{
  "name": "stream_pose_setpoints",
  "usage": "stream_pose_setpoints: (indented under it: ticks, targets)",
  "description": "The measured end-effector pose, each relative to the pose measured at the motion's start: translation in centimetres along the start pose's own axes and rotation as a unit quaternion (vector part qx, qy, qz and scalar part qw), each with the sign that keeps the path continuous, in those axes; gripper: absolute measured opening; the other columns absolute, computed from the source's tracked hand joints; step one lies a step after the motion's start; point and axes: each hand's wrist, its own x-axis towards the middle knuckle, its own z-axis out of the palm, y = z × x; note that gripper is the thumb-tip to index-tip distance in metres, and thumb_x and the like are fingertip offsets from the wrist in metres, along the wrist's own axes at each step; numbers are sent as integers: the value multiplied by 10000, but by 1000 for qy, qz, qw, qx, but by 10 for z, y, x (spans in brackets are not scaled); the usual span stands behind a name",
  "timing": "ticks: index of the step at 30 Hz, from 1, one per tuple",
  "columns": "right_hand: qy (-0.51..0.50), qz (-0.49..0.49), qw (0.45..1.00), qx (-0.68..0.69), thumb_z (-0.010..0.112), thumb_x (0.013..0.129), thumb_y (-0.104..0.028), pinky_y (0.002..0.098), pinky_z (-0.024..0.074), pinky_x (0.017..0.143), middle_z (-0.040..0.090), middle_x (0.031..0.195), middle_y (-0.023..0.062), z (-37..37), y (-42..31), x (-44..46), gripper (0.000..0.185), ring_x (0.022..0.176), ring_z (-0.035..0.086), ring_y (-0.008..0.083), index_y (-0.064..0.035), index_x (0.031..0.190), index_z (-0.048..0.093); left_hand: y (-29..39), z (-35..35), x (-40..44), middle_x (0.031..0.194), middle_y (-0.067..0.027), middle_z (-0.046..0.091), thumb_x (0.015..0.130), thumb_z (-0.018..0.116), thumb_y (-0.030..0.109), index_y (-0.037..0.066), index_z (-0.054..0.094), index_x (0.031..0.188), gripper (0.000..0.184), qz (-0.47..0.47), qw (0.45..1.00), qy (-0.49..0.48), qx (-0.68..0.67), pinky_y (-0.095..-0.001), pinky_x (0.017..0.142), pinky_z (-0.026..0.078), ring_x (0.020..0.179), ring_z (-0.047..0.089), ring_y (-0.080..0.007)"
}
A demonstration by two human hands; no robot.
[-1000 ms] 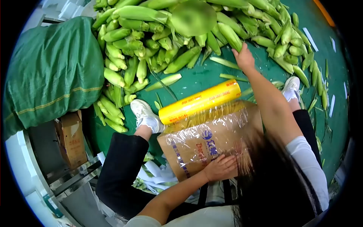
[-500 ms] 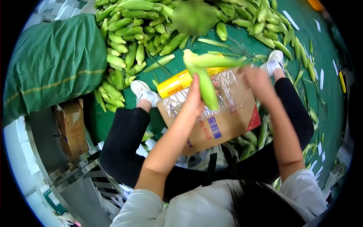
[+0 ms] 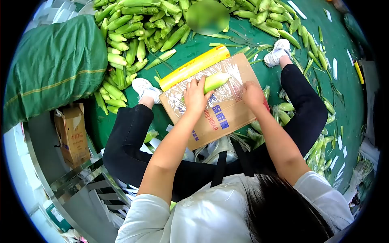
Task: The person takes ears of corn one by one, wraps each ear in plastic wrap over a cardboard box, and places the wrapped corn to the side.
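Observation:
An ear of corn (image 3: 216, 82), pale green in its husk, lies slanted on clear plastic wrap (image 3: 234, 77) spread over a flattened cardboard box (image 3: 227, 121). My left hand (image 3: 196, 97) is closed round the corn's left end, the thumb on the near side. At the right part of the box, my right hand (image 3: 253, 96) is closed with fingers bent down by the wrap's edge; what it pinches, if anything, is hidden. A yellow roll of wrap (image 3: 194, 67) lies along the box's far edge.
A large pile of corn (image 3: 137, 28) covers the floor ahead. To the left are a green sack (image 3: 56, 69) and a small carton (image 3: 73, 135). Wrapped corn (image 3: 283, 111) lies near my right leg. Husk scraps and white strips are scattered on the green floor (image 3: 344, 109).
The corn has come down onto the wrap, and the leaf that stuck out sideways from it no longer shows. My right hand has moved down to the wrap's right side. The view has shifted slightly.

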Motion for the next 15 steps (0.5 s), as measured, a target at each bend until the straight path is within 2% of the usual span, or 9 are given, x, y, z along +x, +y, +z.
stream_pose_setpoints:
  ticks: [2, 3, 6, 9, 10, 11, 12, 14, 15]
  targets:
    - [-13, 29, 998, 51, 610, 906, -283, 478, 535, 836, 683, 990, 229, -16, 17, 13, 264, 927, 664, 380, -43, 953, 710, 0, -2, -2, 1145, -112, 571, 782, 819, 349, 260, 575, 1368, 641, -9, 999, -18, 30, -479, 887, 447, 1131, 548, -302]
    - [-103, 97, 980, 141, 615, 927, -307, 426, 528, 861, 718, 1027, 176, -40, 20, 22, 290, 958, 684, 328, -40, 996, 703, 0, -5, -1, 1149, -110, 568, 780, 820, 349, 260, 576, 1369, 643, -17, 999, -20, 30, -480, 884, 447, 1130, 546, -299]
    - [-139, 95, 823, 543, 587, 1001, -300, 363, 443, 1013, 699, 1158, 33, -84, -27, 14, 301, 1136, 623, 186, -34, 1121, 662, 0, -5, -4, 1134, -120, 555, 777, 819, 364, 265, 570, 1375, 656, -30, 998, -36, 29, -482, 876, 468, 1111, 556, -327]
    - [-115, -72, 831, 539, 640, 964, -260, 414, 412, 1063, 667, 1203, 65, -20, -71, 23, 305, 1200, 590, 210, -51, 1186, 654, -4, 7, -4, 1167, -115, 549, 754, 831, 351, 257, 585, 1363, 664, -6, 1000, 2, 8, -486, 877, 443, 1127, 533, -306]
    - [-58, -169, 906, 384, 666, 936, -261, 429, 403, 1073, 654, 1220, 73, -3, -82, 15, 346, 1215, 578, 229, -70, 1224, 642, -11, 7, -7, 1169, -128, 547, 776, 808, 301, 220, 578, 1353, 626, 23, 997, 29, -64, -484, 900, 444, 1125, 533, -324]
    - [7, -267, 939, 217, 692, 909, -262, 444, 393, 1083, 641, 1237, 82, 12, -93, 10, 398, 1231, 567, 248, -90, 1262, 630, -21, 6, -5, 1170, -140, 545, 798, 785, 252, 183, 572, 1342, 588, 55, 988, 62, -132, -482, 923, 446, 1123, 534, -342]
    - [79, -353, 931, 46, 718, 881, -263, 459, 383, 1093, 628, 1254, 90, 23, -104, 5, 458, 1247, 555, 268, -109, 1300, 619, -33, 4, -4, 1172, -152, 542, 820, 762, 202, 146, 566, 1331, 551, 90, 972, 94, -196, -481, 945, 447, 1121, 534, -360]
    - [19, -403, 914, 39, 728, 848, -243, 472, 369, 1106, 598, 1301, 103, 4, -111, -4, 516, 1267, 531, 293, -165, 1342, 601, -54, -11, -24, 1205, -179, 530, 847, 685, 90, 28, 533, 1269, 452, 121, 955, 160, -220, -482, 993, 427, 1138, 517, -403]
    - [-7, -426, 904, 32, 733, 832, -232, 479, 361, 1112, 584, 1325, 110, -6, -110, -4, 551, 1278, 519, 305, -193, 1363, 593, -79, -11, -39, 1205, -169, 538, 825, 735, 147, 34, 533, 1216, 454, 132, 965, 128, -186, -469, 980, 422, 1152, 512, -378]
